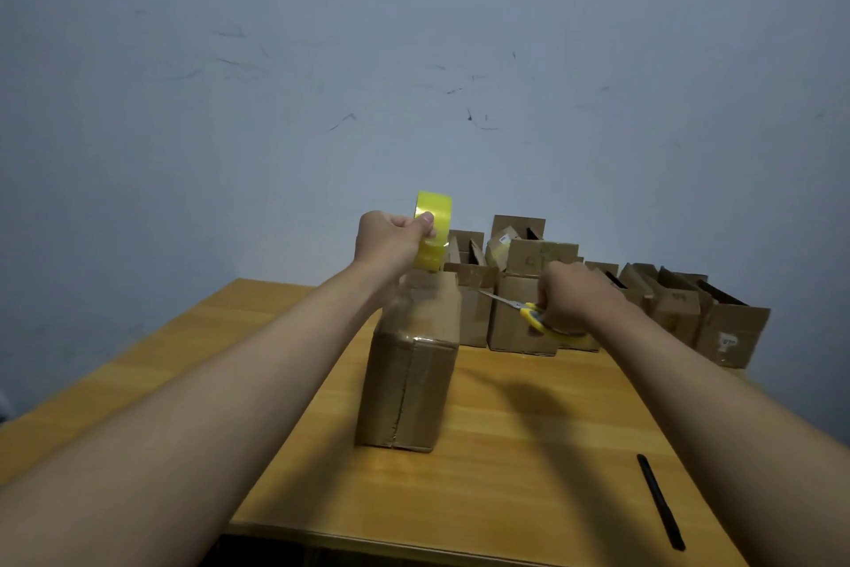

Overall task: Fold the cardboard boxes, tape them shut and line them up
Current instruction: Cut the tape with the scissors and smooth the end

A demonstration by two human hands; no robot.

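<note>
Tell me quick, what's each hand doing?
Left hand: grips the tape roll above the box.
Right hand: holds the scissors.

Desk [529, 465]: wooden top, orange-yellow grain, set against the wall. Black pen [661, 502] lies flat on the desk near the front right corner, running at a slant toward the front edge. Wall [414, 60]: pale blue-grey, marked with dark scuffs and scratches across its middle. A dark shadow falls on the desk surface.
</note>
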